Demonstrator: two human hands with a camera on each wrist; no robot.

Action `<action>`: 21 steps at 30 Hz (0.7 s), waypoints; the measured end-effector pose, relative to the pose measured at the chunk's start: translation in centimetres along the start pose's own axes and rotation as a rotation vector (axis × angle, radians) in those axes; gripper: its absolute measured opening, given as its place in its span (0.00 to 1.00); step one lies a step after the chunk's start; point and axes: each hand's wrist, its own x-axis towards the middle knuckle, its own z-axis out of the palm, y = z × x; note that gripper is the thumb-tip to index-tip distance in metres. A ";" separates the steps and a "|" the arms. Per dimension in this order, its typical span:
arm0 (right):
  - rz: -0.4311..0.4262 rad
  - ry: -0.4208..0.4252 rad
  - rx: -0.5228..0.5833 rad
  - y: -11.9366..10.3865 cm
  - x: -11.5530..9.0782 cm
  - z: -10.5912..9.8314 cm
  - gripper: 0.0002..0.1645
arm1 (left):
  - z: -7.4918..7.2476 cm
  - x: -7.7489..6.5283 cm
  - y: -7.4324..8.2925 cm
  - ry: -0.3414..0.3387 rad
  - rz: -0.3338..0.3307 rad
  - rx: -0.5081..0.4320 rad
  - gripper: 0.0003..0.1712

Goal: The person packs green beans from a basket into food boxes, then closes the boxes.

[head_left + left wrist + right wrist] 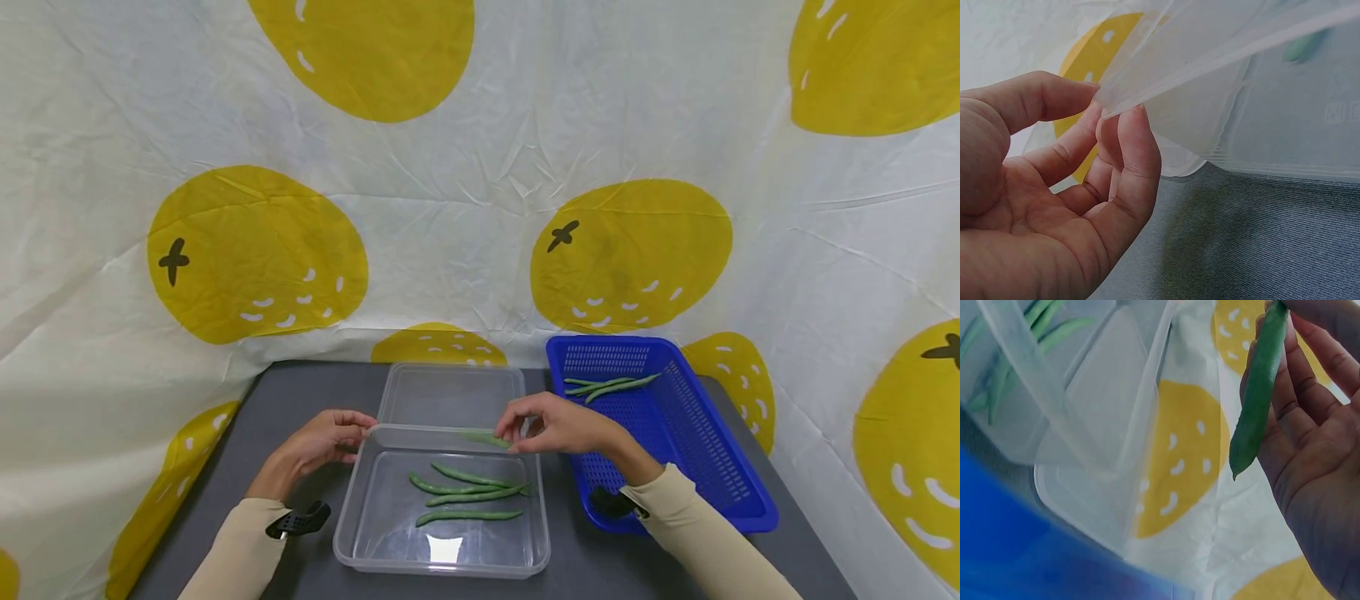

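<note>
A clear plastic container (pixel 386 546) stands near the middle of the table, with several green beans (pixel 468 515) lying across its floor. At its far left corner, my left hand (pixel 326 437) pinches the rim (pixel 1147 90) between thumb and fingertips. My right hand (pixel 558 423) is over the far right corner and holds one green bean (pixel 1260 394) between thumb and fingers. In the head view that bean points left along the container's far wall; its gripped end is hidden by the fingers.
Right of the container, a blue perforated basket (pixel 678 454) holds a few green beans (pixel 618 386) at its far end. Behind the container lies a clear lid-like plastic piece (pixel 450 396). A white cloth with yellow fruit prints (pixel 450 250) hangs behind the grey table (pixel 292 392).
</note>
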 end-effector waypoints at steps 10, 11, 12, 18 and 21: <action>-0.039 -0.095 0.042 -0.9 1.5 1.8 0.13 | 0.0 -0.1 0.1 0.009 -0.002 0.002 0.24; -0.039 -0.106 0.053 -1.1 1.6 2.0 0.14 | 0.0 -0.1 0.1 0.009 -0.001 0.003 0.24; -0.033 -0.115 0.057 -1.2 1.6 2.1 0.15 | 0.0 -0.1 0.0 0.009 -0.001 0.002 0.23; 0.002 -0.088 0.074 -1.1 0.8 1.3 0.17 | 0.1 0.0 0.0 0.022 -0.009 0.003 0.24; 0.001 -0.031 0.064 -0.3 -0.1 0.2 0.16 | 0.2 -0.1 0.0 0.023 -0.010 0.007 0.24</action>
